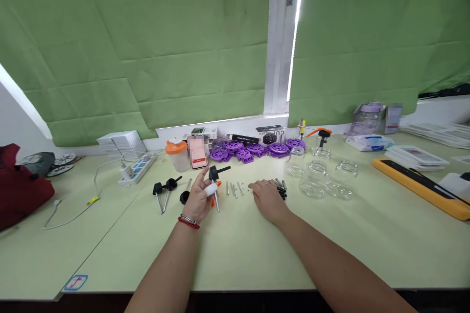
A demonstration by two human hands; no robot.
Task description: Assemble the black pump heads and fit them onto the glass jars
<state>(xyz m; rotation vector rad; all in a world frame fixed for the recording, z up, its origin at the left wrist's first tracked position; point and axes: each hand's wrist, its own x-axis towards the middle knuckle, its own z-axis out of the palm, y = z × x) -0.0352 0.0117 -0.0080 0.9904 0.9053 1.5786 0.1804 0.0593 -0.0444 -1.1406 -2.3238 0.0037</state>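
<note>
My left hand (200, 199) holds a black pump-spray head (215, 173) with a white and orange collar and a thin dip tube, lifted just above the table. My right hand (267, 199) rests palm down on the pale green table (235, 249), fingers reaching toward several small metal pins (233, 189) laid in a row. A little heap of springs and black parts (280, 187) lies right behind that hand. Two more black pump heads (164, 189) with tubes lie to the left of my left hand.
Several clear glass jars (318, 177) stand at right, purple plastic discs (253, 149) at the back, and an orange-lidded cup (177, 154) beside a phone (198, 153). A power strip (137, 169) with cable lies left, a red bag (20, 187) at far left, a yellow-edged black tray (422, 183) at right.
</note>
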